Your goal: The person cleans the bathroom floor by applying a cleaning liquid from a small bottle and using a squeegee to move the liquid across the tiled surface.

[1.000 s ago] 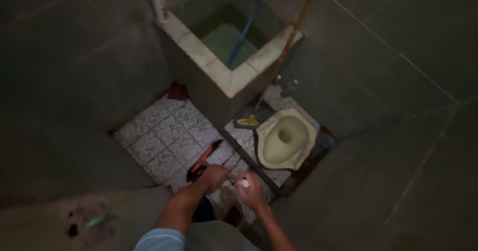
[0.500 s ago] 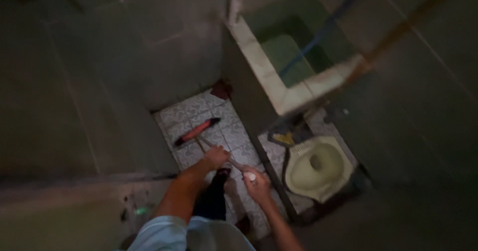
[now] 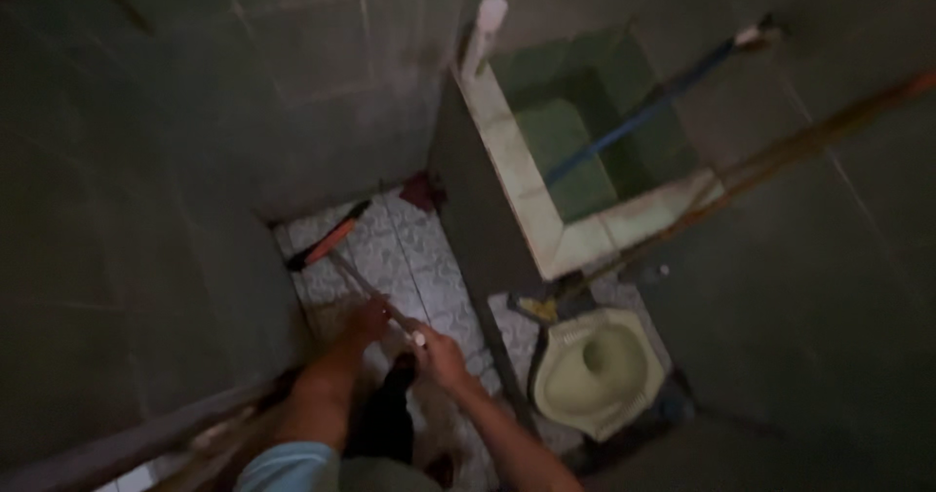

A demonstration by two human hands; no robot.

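Both my hands grip the thin handle of a floor brush [image 3: 325, 238] with an orange and black head. My left hand [image 3: 369, 318] holds the handle lower down, my right hand [image 3: 440, 352] holds its top end. The brush head rests on the patterned grey floor tiles [image 3: 405, 258] near the left wall. My dark-clad leg shows below the hands.
A tiled water basin [image 3: 546, 209] stands in the corner with a blue-handled tool [image 3: 643, 112] inside it. A long orange-handled broom [image 3: 770, 165] leans on its rim. A pale green squat toilet [image 3: 595, 370] lies on the right. Dark tiled walls close in on both sides.
The brush head has slid farther away toward the left wall. My hands shifted left along with it, and the view swung so that the basin and toilet sit more to the right.
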